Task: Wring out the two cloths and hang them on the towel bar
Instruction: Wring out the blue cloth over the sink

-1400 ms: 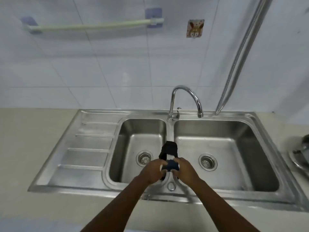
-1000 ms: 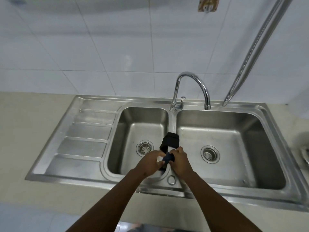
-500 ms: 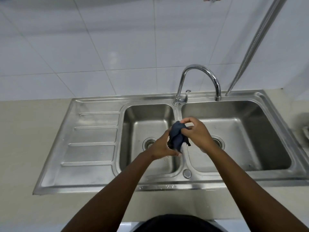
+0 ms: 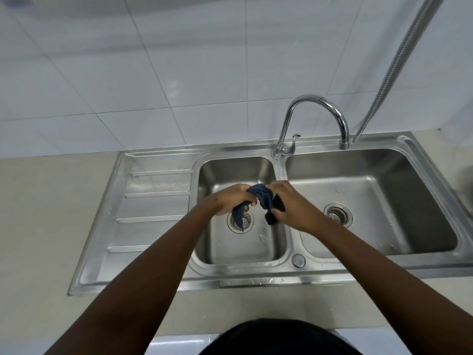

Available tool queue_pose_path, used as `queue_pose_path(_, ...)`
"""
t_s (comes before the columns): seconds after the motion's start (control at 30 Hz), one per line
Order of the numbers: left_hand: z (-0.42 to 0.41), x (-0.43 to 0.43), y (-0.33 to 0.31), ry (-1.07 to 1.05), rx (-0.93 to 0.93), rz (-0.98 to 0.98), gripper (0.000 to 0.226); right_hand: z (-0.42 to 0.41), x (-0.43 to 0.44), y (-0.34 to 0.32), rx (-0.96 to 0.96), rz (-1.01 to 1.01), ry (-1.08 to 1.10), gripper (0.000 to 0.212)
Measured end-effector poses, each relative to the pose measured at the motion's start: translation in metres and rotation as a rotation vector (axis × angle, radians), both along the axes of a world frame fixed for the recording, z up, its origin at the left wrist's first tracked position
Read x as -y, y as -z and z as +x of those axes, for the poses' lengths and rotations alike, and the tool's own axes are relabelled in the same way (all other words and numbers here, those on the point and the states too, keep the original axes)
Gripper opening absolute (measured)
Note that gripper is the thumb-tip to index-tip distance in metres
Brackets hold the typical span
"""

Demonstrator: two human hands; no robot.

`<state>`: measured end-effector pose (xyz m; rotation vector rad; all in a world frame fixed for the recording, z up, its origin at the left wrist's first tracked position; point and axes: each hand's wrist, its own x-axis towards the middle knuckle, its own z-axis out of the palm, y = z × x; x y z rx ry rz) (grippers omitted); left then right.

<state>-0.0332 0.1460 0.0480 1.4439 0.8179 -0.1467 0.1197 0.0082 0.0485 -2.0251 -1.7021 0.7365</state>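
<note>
A dark blue cloth (image 4: pixel 262 194) is bunched and twisted between both hands above the left basin (image 4: pixel 256 249) of the steel sink. My left hand (image 4: pixel 230 201) grips its left end, and a blue tail hangs below that fist over the drain. My right hand (image 4: pixel 291 206) grips the right end, where a darker, near-black piece of cloth (image 4: pixel 275 212) shows beside the fingers; I cannot tell whether that is a second cloth. The towel bar is out of view.
The chrome faucet (image 4: pixel 317 103) arches over the divider between the basins. The right basin (image 4: pixel 384 196) has its own drain. A ribbed drainboard (image 4: pixel 153 201) lies to the left, beige counter around it. A metal hose (image 4: pixel 399 62) runs down the tiled wall at right.
The hands lifted the cloth off the sink divider and shifted it over the left basin, pulling it out sideways between them. The view tilted down, so the towel bar left the frame.
</note>
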Motion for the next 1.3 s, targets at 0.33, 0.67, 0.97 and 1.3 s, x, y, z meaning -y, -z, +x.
queue_pose_path(0.33, -0.025, -0.006, -0.028, 0.131, 0.009, -0.200, 0.025, -0.021, -0.023, 0.011, 0.053, 0.251, 0.075, 0.018)
queue_pose_path(0.67, -0.026, 0.014, -0.023, 0.372, -0.123, 0.946, 0.027, -0.012, -0.031, -0.007, 0.336, -0.033, -0.069, 0.024)
queue_pose_path(0.97, -0.027, 0.023, -0.019, 0.311, -0.052, 1.190, 0.027, -0.013, -0.028, -0.018, 0.174, -0.133, -0.057, 0.037)
queue_pose_path(1.3, -0.033, 0.005, -0.054, 0.071, -0.011, -0.010, 0.032, -0.014, -0.019, -0.049, 0.285, 0.380, -0.116, 0.027)
